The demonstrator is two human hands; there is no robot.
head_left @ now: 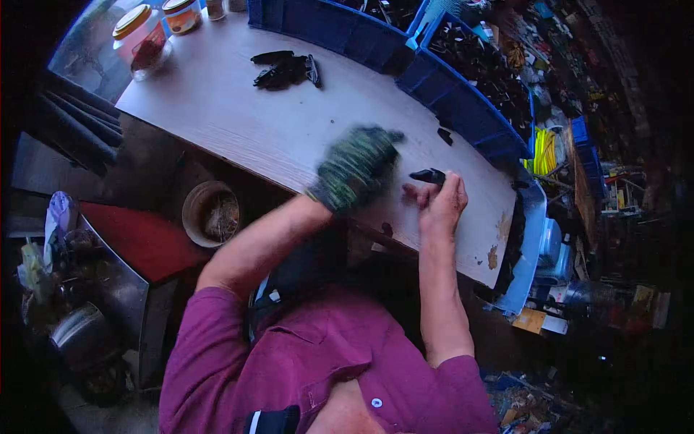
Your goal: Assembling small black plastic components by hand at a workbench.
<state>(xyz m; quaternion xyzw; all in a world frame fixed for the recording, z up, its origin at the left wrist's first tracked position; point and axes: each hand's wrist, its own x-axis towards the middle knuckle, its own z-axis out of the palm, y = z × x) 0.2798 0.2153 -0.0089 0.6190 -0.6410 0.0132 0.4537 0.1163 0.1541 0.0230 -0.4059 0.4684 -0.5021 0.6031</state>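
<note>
My left hand (354, 168), in a dark green patterned knit glove, is over the middle of the white table (217, 108). Motion blurs its fingers, so whether it holds anything cannot be made out. Just to its right, my bare right hand (442, 202) pinches a small black curved piece (428, 176), whose end points toward the glove. The two hands are close together but apart. Farther back on the table lies a small pile of similar black pieces (285, 70). A single black piece (444, 136) rests beside the blue crate wall.
Blue crates (470, 108) full of black pieces line the table's far right side. Lidded jars (141, 40) stand at the back left. Below the table's near edge is a round bucket (212, 214), beside a red-topped surface (137, 239). A light blue bin (531, 249) adjoins the right end.
</note>
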